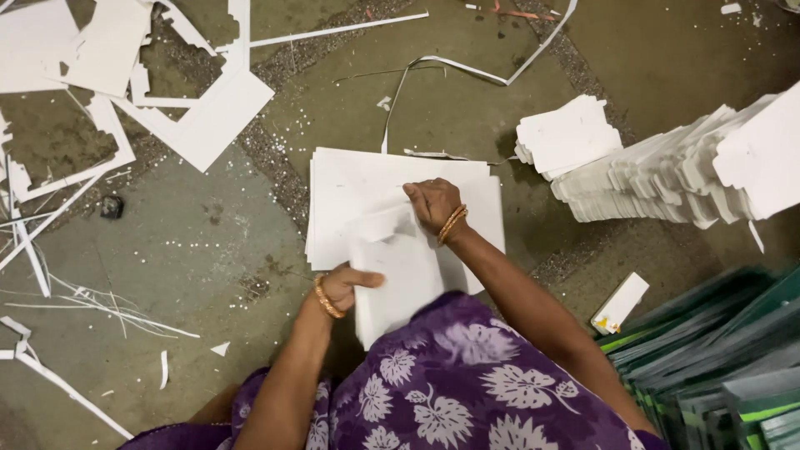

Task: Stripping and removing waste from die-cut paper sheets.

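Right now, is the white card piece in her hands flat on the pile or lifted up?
Lifted. The white card piece tilts up off the flat white sheet stack, gripped by left hand and right hand.

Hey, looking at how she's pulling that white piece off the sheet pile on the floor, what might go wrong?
The white cut piece, pinched by the left hand and pressed by the right hand, might crease or tear. The sheet stack beneath could slide out of line. The leaning pile of cut pieces on the right looks liable to topple.
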